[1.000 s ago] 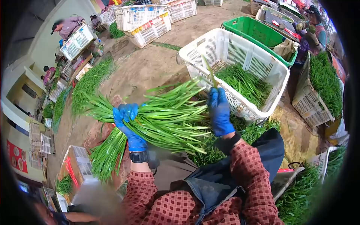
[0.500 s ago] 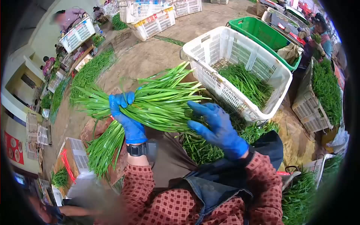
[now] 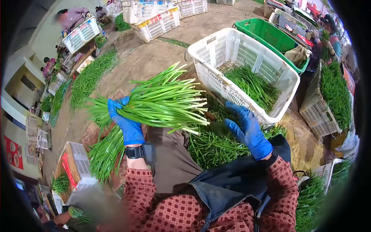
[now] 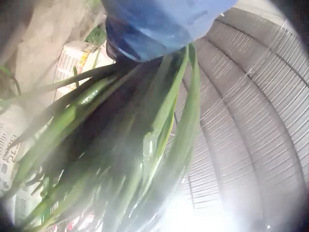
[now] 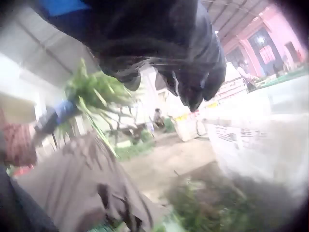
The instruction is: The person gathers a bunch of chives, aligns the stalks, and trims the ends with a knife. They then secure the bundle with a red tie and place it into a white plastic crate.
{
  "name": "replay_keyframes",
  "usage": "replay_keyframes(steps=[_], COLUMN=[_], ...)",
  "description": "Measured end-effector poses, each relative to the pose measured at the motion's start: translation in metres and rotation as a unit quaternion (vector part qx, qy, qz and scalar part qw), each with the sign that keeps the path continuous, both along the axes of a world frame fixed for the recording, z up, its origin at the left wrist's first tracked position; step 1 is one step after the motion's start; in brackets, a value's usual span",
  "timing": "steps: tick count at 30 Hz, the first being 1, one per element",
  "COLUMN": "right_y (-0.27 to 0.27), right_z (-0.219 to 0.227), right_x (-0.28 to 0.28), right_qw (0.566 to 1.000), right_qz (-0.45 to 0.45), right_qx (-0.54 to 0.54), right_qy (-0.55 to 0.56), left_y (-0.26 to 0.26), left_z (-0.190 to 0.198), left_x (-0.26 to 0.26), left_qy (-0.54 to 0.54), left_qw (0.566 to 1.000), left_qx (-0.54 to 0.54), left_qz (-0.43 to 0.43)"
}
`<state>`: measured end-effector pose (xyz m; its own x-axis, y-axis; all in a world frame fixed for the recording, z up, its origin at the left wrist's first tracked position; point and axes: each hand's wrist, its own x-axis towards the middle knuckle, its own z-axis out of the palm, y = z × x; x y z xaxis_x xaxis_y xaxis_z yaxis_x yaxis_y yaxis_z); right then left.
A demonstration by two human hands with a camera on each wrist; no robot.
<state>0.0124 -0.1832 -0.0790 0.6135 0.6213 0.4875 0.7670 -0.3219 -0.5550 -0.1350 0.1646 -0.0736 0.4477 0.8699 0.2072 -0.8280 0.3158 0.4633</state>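
Observation:
My left hand (image 3: 125, 121), in a blue glove, grips a thick bunch of garlic chives (image 3: 166, 102) around its leafy part. The pale cut ends fan out to the right, and leaves spill out left of the fist. Up close in the left wrist view, long wet leaves (image 4: 106, 140) hang from the gloved hand (image 4: 159, 29). My right hand (image 3: 249, 129), also gloved, is apart from the bunch with fingers spread and nothing held. It stands over loose greens (image 3: 212, 150) on the ground, beside the white crate.
A white crate (image 3: 216, 79) with chives inside stands ahead right, a green crate (image 3: 266, 34) behind it. More chives (image 3: 104, 152) lie below my left hand. A filled crate (image 3: 313, 112) stands far right. Other people work in the background.
My right hand held a loose stalk at the bunch's ends, let it go and drew back to the right. The bunch rose slightly in my left hand, its pale ends now clearly showing.

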Motion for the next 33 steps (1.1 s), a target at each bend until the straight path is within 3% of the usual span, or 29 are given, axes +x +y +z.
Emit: replay_keyframes(steps=[2,4,5,6,8,9,11,12,14,16,19,23,26,27,28,29,30,31,33], right_y=[0.017,0.039,0.051,0.058,0.071,0.07,0.058,0.054,0.047,0.04,0.028,0.015,-0.009,-0.019,-0.021,-0.026,-0.03,-0.026,-0.002], right_z=[0.036,0.045,0.037,0.021,-0.008,-0.006,0.006,0.015,0.027,0.017,0.01,-0.004,-0.022,-0.038,-0.04,-0.042,-0.042,-0.029,0.011], right_x=[-0.015,-0.03,-0.029,-0.034,-0.028,-0.027,-0.021,-0.018,-0.012,-0.005,0.0,0.011,0.037,0.051,0.048,0.04,0.033,0.021,0.001], right_qw=[0.973,0.989,0.983,0.93,0.899,0.898,0.786,0.786,0.768,0.752,0.668,0.648,0.658,0.741,0.741,0.941,0.949,0.989,0.994], right_qz=[0.161,0.13,0.129,0.105,0.168,0.171,0.201,0.2,0.107,0.131,0.122,0.142,0.097,0.021,0.022,-0.007,-0.037,-0.009,0.018], right_qx=[0.151,0.051,0.033,0.086,0.242,0.241,0.229,0.231,0.174,0.167,0.173,0.203,0.237,0.155,0.154,-0.084,-0.307,-0.129,0.023], right_qy=[0.061,0.057,0.125,0.342,0.326,0.328,0.538,0.538,0.607,0.624,0.713,0.72,0.708,0.654,0.653,0.327,-0.063,-0.076,-0.102], left_y=[-0.017,-0.019,-0.023,-0.023,-0.022,-0.034,-0.032,-0.031,-0.04,-0.041,-0.045,-0.042,-0.035,-0.029,-0.024,-0.021,-0.02,-0.02,-0.019], left_z=[0.01,0.009,0.009,0.011,0.009,0.019,0.015,0.014,0.018,0.017,0.017,0.012,0.008,0.008,0.007,0.006,0.007,0.006,0.003], left_x=[0.009,0.016,0.019,0.022,0.023,0.023,0.024,0.026,0.028,0.03,0.034,0.035,0.028,0.023,0.02,0.021,0.021,0.021,0.018], left_qy=[0.047,0.014,-0.002,-0.003,0.029,0.051,0.05,0.044,0.051,0.078,0.073,0.103,0.111,0.116,0.121,0.118,0.119,0.13,0.152], left_qw=[0.997,0.999,0.999,0.999,0.999,0.998,0.998,0.999,0.998,0.996,0.997,0.994,0.994,0.993,0.992,0.992,0.992,0.99,0.985], left_qx=[-0.044,-0.038,-0.034,-0.029,-0.044,-0.04,-0.025,-0.009,-0.018,-0.02,-0.013,-0.018,-0.021,-0.022,-0.022,-0.02,-0.02,-0.039,-0.055], left_qz=[0.032,-0.009,-0.037,-0.04,-0.01,0.01,-0.006,-0.025,-0.033,-0.044,-0.036,-0.022,-0.002,0.019,0.04,0.049,0.047,0.048,0.055])
